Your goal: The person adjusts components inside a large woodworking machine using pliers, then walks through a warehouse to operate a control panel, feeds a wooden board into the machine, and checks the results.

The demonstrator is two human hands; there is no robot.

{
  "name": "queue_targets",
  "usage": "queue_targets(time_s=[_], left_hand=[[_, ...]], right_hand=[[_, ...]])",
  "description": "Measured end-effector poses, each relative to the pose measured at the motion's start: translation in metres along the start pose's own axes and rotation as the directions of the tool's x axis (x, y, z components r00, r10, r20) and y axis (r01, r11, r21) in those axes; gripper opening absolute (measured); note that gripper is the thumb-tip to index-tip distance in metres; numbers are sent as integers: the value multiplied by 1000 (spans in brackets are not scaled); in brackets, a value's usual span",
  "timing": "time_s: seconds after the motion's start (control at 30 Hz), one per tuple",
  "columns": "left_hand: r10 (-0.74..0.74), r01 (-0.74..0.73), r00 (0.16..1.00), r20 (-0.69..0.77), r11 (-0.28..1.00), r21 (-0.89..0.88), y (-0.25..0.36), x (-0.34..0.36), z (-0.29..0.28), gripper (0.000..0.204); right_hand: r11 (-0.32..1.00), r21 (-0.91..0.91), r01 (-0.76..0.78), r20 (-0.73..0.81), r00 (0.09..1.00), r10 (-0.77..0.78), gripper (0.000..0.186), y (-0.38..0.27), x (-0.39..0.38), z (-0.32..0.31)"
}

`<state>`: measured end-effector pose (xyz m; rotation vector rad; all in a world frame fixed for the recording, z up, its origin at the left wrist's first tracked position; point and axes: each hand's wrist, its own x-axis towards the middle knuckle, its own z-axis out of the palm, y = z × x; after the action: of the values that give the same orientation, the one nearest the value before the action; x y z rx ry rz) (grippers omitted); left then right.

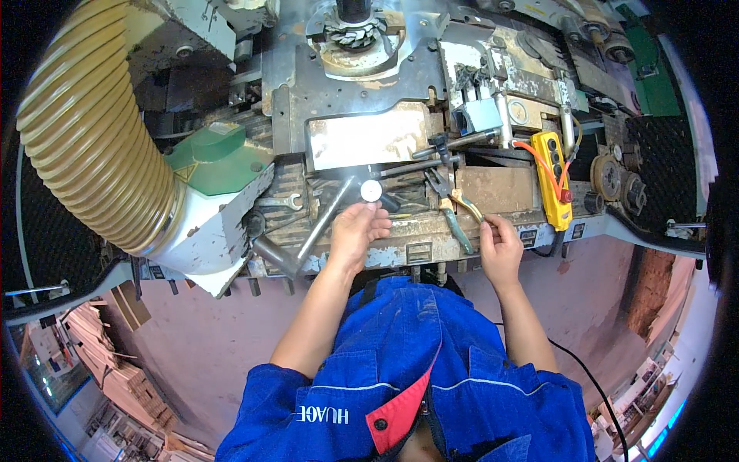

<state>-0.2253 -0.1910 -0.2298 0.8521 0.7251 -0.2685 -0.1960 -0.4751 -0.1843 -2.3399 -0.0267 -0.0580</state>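
My left hand (pixel 358 233) pinches a small round gauge with a white face (pixel 371 190) between thumb and fingers. A thin stem points away from its far side. Beyond the gauge lies a bright metal plate (pixel 368 138). My right hand (pixel 502 246) is closed, its fingertips at the end of one handle of the pliers (pixel 456 223). These pliers have teal and yellowish grips and rest partly opened on the machine's front ledge, jaws pointing away from me. Left of my left hand, a grey tubular bar (pixel 327 219) lies slanting.
A ribbed hose (pixel 85 131) and a green-topped hood (pixel 219 158) take up the left. An open-end wrench (pixel 281 202) lies near the hood. At the right hangs a yellow push-button box (pixel 550 181). A toothed cutter (pixel 356 35) stands at the far middle.
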Motion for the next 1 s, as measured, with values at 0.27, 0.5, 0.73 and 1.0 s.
queue_targets(time_s=[0.27, 0.5, 0.73, 1.0], left_hand=[[10, -6, 999, 53, 998, -64, 6, 4, -2, 22], [36, -18, 996, 80, 977, -214, 22, 29, 11, 22], [61, -54, 997, 40, 987, -155, 21, 30, 14, 23], [116, -109, 992, 43, 984, -144, 27, 31, 15, 28]], right_hand=[[997, 67, -41, 41, 998, 38, 16, -5, -4, 6], [999, 33, -15, 68, 998, 13, 17, -8, 2, 9], [997, 74, -31, 65, 998, 26, 12, -9, 3, 6], [999, 38, -31, 75, 997, 29, 14, -13, 2, 4]])
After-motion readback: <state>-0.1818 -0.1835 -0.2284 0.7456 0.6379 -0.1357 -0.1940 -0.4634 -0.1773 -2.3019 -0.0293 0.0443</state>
